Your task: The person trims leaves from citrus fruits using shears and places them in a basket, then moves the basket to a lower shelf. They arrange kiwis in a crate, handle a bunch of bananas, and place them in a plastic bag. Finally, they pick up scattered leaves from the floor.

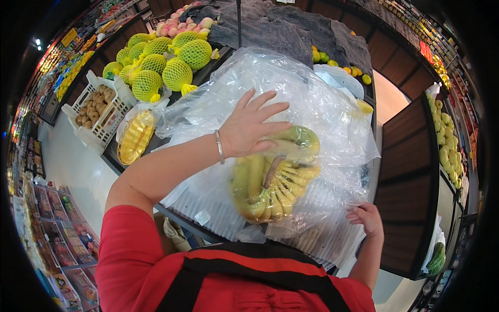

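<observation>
Before me a large bunch of bananas (288, 183) lies beneath a wide sheet of clear plastic film (234, 78). My left hand (255, 126) is spread over the film just above the bananas, its fingers apart; whether it presses on the film cannot be told. At the film's lower right edge is my right hand (364, 218), its fingers curled against the plastic, perhaps pinching it. Under the bananas lies a ribbed, whitish translucent sheet (218, 210).
Netted green pomelos (156, 70), pink peaches (183, 25) and a golden woven basket (136, 136) stand at the left, beside a white plastic crate (117, 117) of kiwifruit. Dark cloth (269, 29) covers the back. A dark wooden stand (409, 179) rises at the right.
</observation>
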The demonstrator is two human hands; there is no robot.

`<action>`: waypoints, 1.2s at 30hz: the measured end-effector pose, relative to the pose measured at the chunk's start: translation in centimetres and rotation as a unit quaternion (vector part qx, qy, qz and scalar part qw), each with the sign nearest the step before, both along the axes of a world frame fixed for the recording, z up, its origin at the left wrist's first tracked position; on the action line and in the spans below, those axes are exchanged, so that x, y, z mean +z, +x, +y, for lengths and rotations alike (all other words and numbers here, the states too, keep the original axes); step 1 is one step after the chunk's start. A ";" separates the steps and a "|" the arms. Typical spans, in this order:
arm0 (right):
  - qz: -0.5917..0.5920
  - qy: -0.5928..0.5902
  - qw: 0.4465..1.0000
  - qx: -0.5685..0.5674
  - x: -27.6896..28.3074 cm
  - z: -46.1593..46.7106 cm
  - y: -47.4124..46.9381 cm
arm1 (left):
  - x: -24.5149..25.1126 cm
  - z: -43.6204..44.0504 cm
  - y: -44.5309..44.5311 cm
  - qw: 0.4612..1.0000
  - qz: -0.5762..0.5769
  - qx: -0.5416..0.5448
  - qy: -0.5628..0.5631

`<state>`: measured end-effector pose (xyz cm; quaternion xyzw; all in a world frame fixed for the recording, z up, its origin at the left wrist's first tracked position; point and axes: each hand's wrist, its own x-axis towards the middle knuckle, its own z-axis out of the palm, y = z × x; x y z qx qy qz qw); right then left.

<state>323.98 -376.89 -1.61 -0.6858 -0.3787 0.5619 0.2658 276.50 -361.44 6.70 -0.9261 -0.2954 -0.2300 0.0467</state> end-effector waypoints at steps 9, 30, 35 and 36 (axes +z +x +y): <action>-0.078 0.442 0.889 0.090 8.1 8.8 -11.6 | -7.8 10.1 2.6 0.995 0.041 0.087 0.002; -0.194 0.451 0.866 0.089 -10.5 7.5 -15.7 | -6.3 -4.4 -3.2 0.927 -0.100 0.015 -0.360; -0.115 0.368 0.919 0.082 -8.7 6.3 -15.6 | -8.4 -13.6 -2.6 0.872 -0.245 0.161 -0.392; -0.101 0.320 0.939 0.075 -8.0 6.6 -15.4 | -8.7 -14.9 -2.9 0.863 -0.267 0.177 -0.390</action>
